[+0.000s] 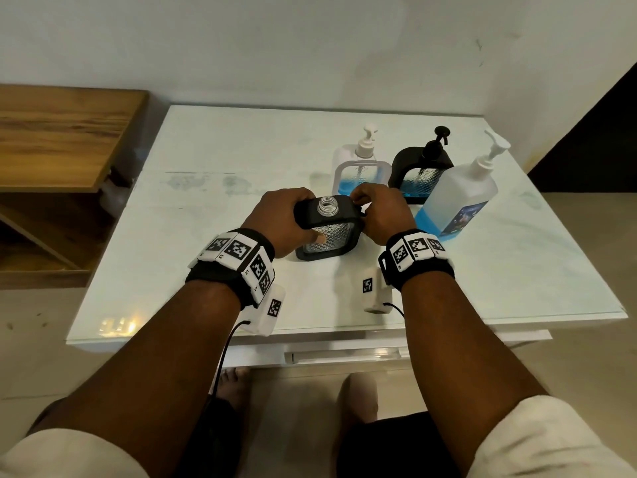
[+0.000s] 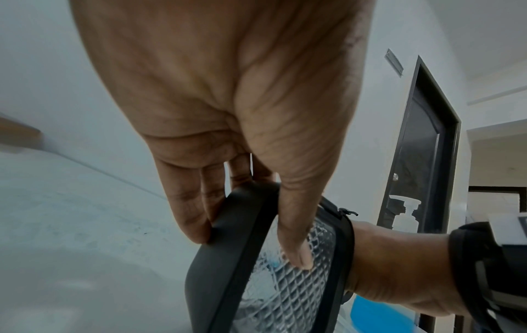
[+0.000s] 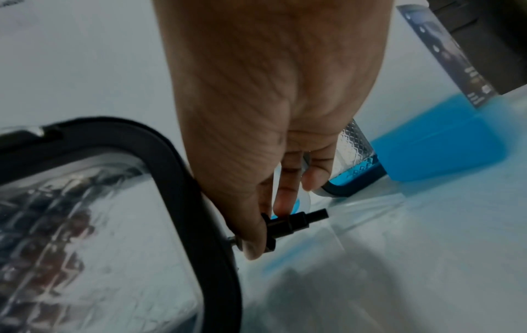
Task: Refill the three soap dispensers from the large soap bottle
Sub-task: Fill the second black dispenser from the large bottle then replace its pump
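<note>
The left hand (image 1: pixel 275 219) is wrapping its fingers (image 2: pixel 193 216) around the near black dispenser (image 1: pixel 325 229), thumb lying on the patterned clear face, probably to steady it on the tabletop (image 1: pixel 241 160) while its neck is standing uncovered. The right hand (image 1: pixel 379 215), pressed against the dispenser's other side, is pinching the black pump head (image 3: pixel 291 223) between thumb and curled fingers, likely keeping it out of the way (its tube is hidden). This dispenser is looking nearly empty. Behind it, the white dispenser (image 1: pixel 360 167) and the second black dispenser (image 1: pixel 422 170) are showing blue soap with pumps on. The large soap bottle (image 1: pixel 458 198) is waiting, capped, just right of them, within easy reach for pouring.
</note>
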`<state>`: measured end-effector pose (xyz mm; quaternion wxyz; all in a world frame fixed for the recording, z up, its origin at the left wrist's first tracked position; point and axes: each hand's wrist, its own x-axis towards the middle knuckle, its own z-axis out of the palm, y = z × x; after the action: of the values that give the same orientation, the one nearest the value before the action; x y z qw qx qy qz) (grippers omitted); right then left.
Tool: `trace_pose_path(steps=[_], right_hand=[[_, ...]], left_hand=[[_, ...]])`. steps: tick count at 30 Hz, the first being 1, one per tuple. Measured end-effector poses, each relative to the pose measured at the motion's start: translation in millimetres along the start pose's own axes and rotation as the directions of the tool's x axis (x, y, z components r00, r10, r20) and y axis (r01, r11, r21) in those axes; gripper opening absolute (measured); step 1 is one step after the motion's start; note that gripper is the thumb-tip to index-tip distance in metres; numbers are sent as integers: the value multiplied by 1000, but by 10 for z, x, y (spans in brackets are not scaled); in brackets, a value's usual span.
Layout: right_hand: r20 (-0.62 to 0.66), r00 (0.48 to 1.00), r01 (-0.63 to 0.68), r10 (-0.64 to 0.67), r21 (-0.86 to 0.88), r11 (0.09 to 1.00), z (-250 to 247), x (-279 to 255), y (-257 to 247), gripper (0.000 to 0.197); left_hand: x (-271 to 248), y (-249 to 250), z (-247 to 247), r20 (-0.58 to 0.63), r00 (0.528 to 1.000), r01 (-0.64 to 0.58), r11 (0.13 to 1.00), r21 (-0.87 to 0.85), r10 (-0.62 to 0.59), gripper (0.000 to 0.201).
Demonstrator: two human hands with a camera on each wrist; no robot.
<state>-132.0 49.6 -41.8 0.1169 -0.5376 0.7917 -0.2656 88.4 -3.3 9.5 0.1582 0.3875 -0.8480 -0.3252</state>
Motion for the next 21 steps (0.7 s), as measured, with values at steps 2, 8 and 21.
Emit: trace_pose_path(steps=[2, 8, 21], right_hand=[[5, 1000, -6, 5, 15, 1000, -13, 0, -9, 38], [-62, 998, 22, -18, 60, 998, -181, -33, -49, 38], [-587, 803, 228, -104, 140, 964, -1210, -321, -434, 18]], left_hand=[[3, -5, -2, 0, 1000, 4, 1000, -5, -4, 50], [9, 1, 20, -5, 1000, 8, 1000, 19, -8, 51], [-7, 70, 71, -35, 999, 32, 999, 41, -30, 49]])
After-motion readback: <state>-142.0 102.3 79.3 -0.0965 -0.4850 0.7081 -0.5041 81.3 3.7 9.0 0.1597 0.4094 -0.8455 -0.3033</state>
